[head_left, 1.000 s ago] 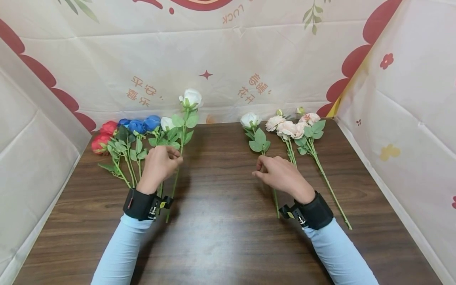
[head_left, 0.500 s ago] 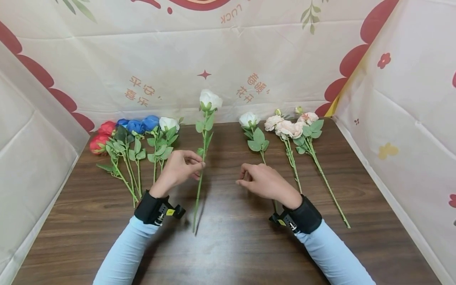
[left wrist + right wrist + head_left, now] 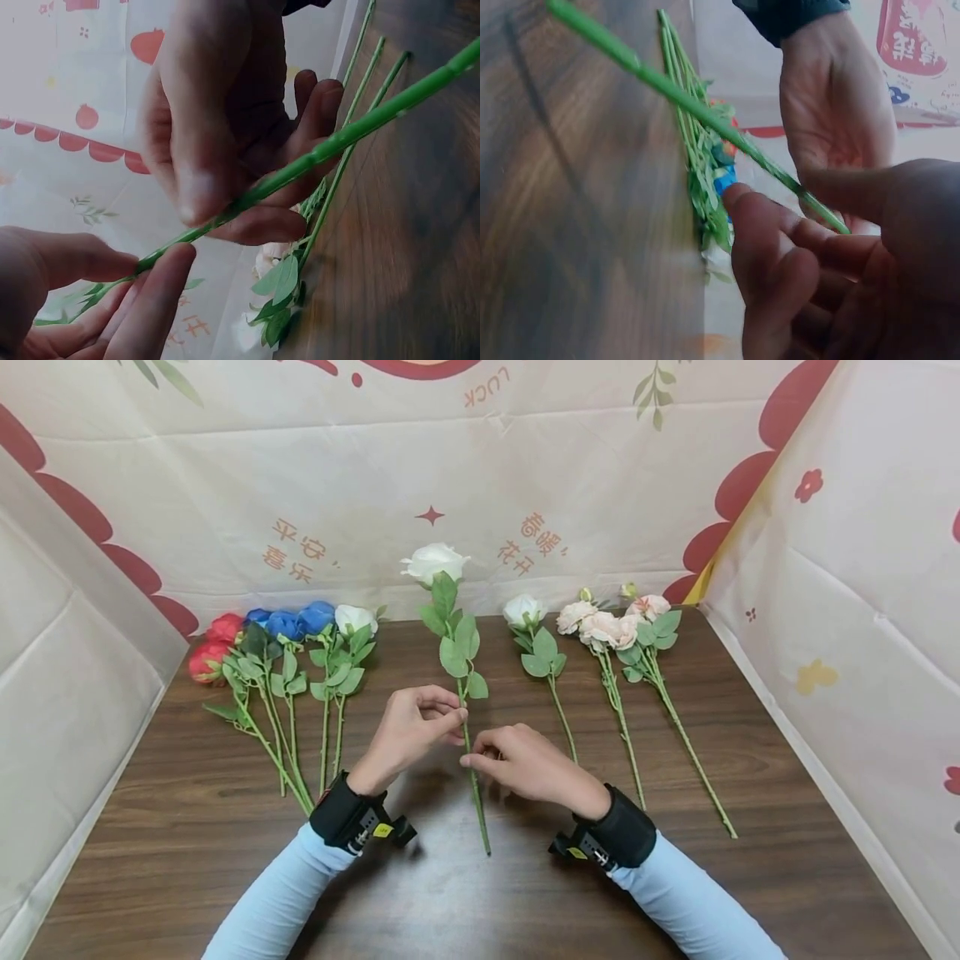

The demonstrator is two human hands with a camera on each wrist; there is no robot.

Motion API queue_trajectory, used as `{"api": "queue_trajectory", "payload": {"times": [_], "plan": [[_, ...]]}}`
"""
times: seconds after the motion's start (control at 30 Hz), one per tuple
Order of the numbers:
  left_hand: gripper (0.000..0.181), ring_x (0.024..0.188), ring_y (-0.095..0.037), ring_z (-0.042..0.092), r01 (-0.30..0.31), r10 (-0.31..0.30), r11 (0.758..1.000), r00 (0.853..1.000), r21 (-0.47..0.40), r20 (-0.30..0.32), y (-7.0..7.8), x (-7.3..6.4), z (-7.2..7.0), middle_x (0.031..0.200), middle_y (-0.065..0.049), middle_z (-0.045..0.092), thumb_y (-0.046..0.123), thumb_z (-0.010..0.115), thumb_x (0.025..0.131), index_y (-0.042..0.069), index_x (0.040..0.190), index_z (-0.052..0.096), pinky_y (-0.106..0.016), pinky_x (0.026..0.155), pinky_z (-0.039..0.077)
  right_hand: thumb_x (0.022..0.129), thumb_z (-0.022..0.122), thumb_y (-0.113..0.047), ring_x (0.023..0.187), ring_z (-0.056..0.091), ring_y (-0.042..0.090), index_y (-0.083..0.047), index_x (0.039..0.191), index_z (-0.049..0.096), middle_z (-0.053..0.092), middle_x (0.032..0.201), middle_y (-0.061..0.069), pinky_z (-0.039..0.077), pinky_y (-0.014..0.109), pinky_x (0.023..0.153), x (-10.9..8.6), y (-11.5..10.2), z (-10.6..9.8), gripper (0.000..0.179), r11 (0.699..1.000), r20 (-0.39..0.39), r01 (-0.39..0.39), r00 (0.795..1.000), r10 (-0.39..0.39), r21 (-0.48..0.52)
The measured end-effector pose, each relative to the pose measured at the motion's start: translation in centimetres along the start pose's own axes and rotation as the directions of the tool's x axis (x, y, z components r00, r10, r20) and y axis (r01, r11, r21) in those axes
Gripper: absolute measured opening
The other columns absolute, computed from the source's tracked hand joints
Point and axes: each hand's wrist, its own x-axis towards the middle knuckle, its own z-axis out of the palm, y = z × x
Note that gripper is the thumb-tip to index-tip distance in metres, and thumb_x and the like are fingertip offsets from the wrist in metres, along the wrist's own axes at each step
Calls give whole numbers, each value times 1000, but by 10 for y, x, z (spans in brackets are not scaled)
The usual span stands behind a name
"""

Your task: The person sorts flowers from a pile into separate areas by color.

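Observation:
A long-stemmed white rose (image 3: 435,564) stands raised over the middle of the table, bloom toward the back wall. My left hand (image 3: 412,731) pinches its green stem just below the lowest leaf. Slightly lower down, my right hand (image 3: 528,760) has thumb and forefinger closed on the same stem. The left wrist view shows both hands along the stem (image 3: 330,146), the right thumb lying against it. In the right wrist view, the bare lower end of the stem (image 3: 682,97) extends past the right fingers, away from the table.
On the left lie red flowers (image 3: 210,660), blue flowers (image 3: 288,625) and a white rose (image 3: 354,619). To the right are another white rose (image 3: 523,610) and pale pink flowers (image 3: 603,631). A printed cloth (image 3: 360,485) surrounds the wooden table (image 3: 150,860).
My left hand has carried the white rose rightward from the left-hand flowers to the middle. My right hand has moved left, off the right-hand white rose, and now meets the stem.

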Motion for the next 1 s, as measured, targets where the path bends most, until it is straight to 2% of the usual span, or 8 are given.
{"api": "queue_trajectory", "payload": {"times": [0.2, 0.27, 0.37, 0.5, 0.6, 0.7, 0.83, 1.0], "plan": [[14, 65, -32, 66, -10, 10, 1000, 1000, -18, -7, 1, 1, 2, 85, -19, 66, 2, 67, 86, -6, 96, 64, -46, 65, 54, 99, 54, -22, 45, 57, 8, -10, 77, 64, 60, 59, -3, 45, 24, 45, -1, -7, 4, 27, 1000, -31, 0, 1000, 0, 0], [14, 64, -30, 66, -6, 6, 1000, 1000, 9, 0, 1, 1, 2, 83, -18, 67, 3, 67, 86, -6, 96, 65, -47, 65, 54, 98, 55, -19, 45, 57, 9, -9, 75, 65, 60, 57, -2, 47, 23, 45, -2, -8, 6, 27, 1000, -37, -7, 999, 8, 24], [19, 63, -26, 67, -22, 22, 994, 1000, 110, -3, 1, 2, 0, 82, -15, 69, 8, 68, 86, -4, 101, 67, -41, 63, 55, 97, 55, -16, 44, 59, 12, -6, 73, 65, 60, 56, -1, 49, 23, 43, -2, -7, 7, 28, 998, -37, -36, 999, 39, 57], [29, 62, -24, 67, -54, 73, 973, 994, 223, -82, 0, 4, -7, 85, -12, 69, 18, 70, 86, 0, 110, 67, -31, 59, 55, 96, 57, -16, 42, 58, 11, -5, 72, 65, 59, 55, -2, 48, 23, 42, 0, 0, 5, 28, 996, -59, -82, 995, 84, 33], [32, 63, -23, 67, -58, 93, 973, 984, 224, -150, 0, 5, -13, 87, -14, 68, 22, 70, 86, 1, 111, 67, -30, 59, 55, 96, 57, -17, 41, 57, 9, -7, 69, 64, 58, 53, -4, 48, 23, 41, 2, 8, 3, 30, 993, -72, -114, 991, 113, -7], [31, 66, -23, 67, -47, 82, 979, 982, 201, -169, 0, 5, -18, 88, -16, 67, 22, 70, 87, 2, 111, 67, -32, 60, 55, 96, 58, -18, 40, 56, 8, -9, 66, 62, 58, 52, -5, 47, 24, 41, 5, 17, 3, 31, 988, -66, -152, 987, 149, -38], [33, 70, -21, 67, -22, 55, 980, 985, 198, -161, 0, 4, -22, 90, -16, 67, 24, 69, 87, 3, 112, 66, -33, 65, 55, 95, 59, -18, 41, 57, 10, -10, 64, 63, 58, 51, -4, 48, 26, 42, 8, 28, 3, 33, 973, -54, -229, 972, 227, -36], [34, 71, -20, 66, 3, 35, 973, 986, 229, -162, -3, 4, -24, 88, -8, 67, 28, 69, 87, 6, 113, 66, -31, 66, 55, 94, 59, -18, 42, 59, 14, -6, 62, 63, 59, 50, 0, 50, 27, 43, 10, 41, 0, 35, 940, -62, -340, 939, 340, 3]]}}
